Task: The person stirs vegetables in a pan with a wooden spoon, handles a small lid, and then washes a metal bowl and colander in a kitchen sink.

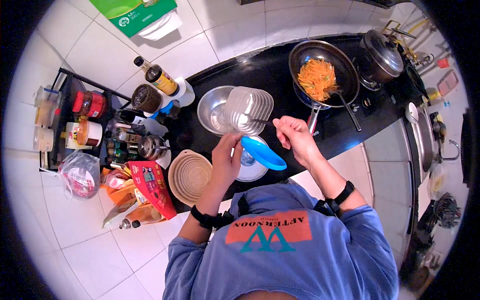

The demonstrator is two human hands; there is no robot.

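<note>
My left hand holds a clear ribbed plastic container by its near end, tilted over the counter; a blue lid hangs open from it beside my fingers. In my right hand is the dark handle of a spoon, whose bowl is at the container's mouth. What the container holds cannot be made out. Behind it stands a metal bowl, and beneath the blue lid a round white dish. To the right, shredded orange vegetables lie in a wok with a metal spatula resting in it.
A lidded pot stands beyond the wok, near a sink. A beige plastic strainer basket sits at the counter's left end. Farther left are a sauce bottle, a black rack with jars, and a red package.
</note>
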